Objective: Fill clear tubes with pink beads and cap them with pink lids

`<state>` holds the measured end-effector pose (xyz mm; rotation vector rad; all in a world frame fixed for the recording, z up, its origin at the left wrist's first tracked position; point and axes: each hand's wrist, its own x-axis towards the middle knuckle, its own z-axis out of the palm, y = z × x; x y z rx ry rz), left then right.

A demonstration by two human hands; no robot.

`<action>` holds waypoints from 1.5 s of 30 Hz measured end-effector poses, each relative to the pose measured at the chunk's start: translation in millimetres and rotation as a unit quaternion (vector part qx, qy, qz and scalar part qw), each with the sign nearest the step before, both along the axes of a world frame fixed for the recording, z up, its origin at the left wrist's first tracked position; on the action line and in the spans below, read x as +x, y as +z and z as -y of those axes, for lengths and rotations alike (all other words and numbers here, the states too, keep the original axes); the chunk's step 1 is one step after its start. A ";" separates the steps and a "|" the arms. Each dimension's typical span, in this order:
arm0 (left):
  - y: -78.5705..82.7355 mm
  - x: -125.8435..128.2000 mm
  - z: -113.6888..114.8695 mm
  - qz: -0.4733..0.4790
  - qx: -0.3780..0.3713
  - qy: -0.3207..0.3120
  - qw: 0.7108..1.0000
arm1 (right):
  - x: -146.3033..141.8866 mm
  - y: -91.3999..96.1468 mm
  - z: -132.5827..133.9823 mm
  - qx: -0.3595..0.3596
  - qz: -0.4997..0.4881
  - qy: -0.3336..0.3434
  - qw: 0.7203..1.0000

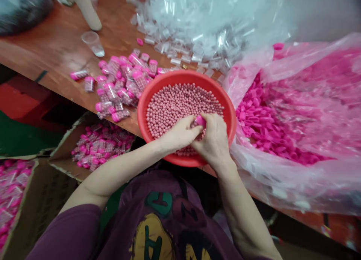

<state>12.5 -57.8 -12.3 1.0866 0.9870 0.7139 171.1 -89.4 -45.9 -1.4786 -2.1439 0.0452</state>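
Observation:
Both my hands meet over a red basin (142, 119) that holds many small pink beads (172, 106). Between them is a small clear jar, mostly covered by fingers, with a bright pink cap (200, 121). My left hand (184, 131) pinches the jar's body from the left. On the right, my right hand (213, 138) has its thumb and fingers closed on the pink cap. Left of the basin lies a heap of bead-filled jars with pink caps (124, 79). At the right, an open plastic bag (270, 181) is full of loose pink caps (259, 121).
Clear empty jars (191, 46) are piled behind the basin. A clear plastic cup (93, 42) stands at the back left. Below the table edge, cardboard boxes (63, 143) hold more capped jars (98, 145). Another person's forearm (86, 8) reaches in at the top left.

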 end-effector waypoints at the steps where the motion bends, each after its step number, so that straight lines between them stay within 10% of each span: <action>1: 0.2 -8.1 -5.3 -0.015 0.026 -0.028 0.999 | -0.4 -0.7 1.2 -0.026 -0.028 0.035 0.999; 4: 2.2 -52.8 -36.5 -0.065 0.203 -0.070 0.975 | 3.1 0.4 2.9 -0.101 -0.109 0.134 0.980; 11: -3.6 -173.1 -123.0 -0.294 0.394 0.247 0.835 | 24.9 7.2 7.1 -0.101 -0.188 0.063 0.975; 14: -2.9 -155.3 -123.2 -0.266 0.409 0.242 0.839 | 34.6 14.6 6.2 -0.082 -0.215 0.024 0.973; 18: 8.1 -105.7 -139.1 -0.207 0.301 0.064 0.929 | 58.6 30.7 -9.9 -0.056 -0.231 -0.019 0.971; 20: 13.2 -92.7 -169.1 -0.203 0.260 0.126 0.935 | 73.7 38.7 -27.3 -0.059 -0.269 -0.063 0.959; 23: 18.0 -89.5 -222.5 -0.244 0.259 0.222 0.908 | 93.0 45.4 -67.1 -0.077 -0.358 -0.134 0.921; 27: 15.6 -87.6 -267.2 -0.404 0.247 0.019 0.881 | 105.9 36.2 -140.9 -0.159 -0.384 -0.151 0.897; 32: -5.4 -63.3 -293.8 -0.517 0.206 -0.239 0.796 | 112.6 7.3 -226.7 -0.337 -0.170 -0.107 0.920; 39: -43.4 -23.5 -331.0 -0.548 0.293 -0.316 0.717 | 87.7 -25.8 -269.7 -0.374 0.087 -0.011 0.923; 45: -56.2 -23.6 -361.5 -0.434 0.263 -0.190 0.840 | 95.5 -55.3 -312.2 -0.268 0.066 -0.030 0.961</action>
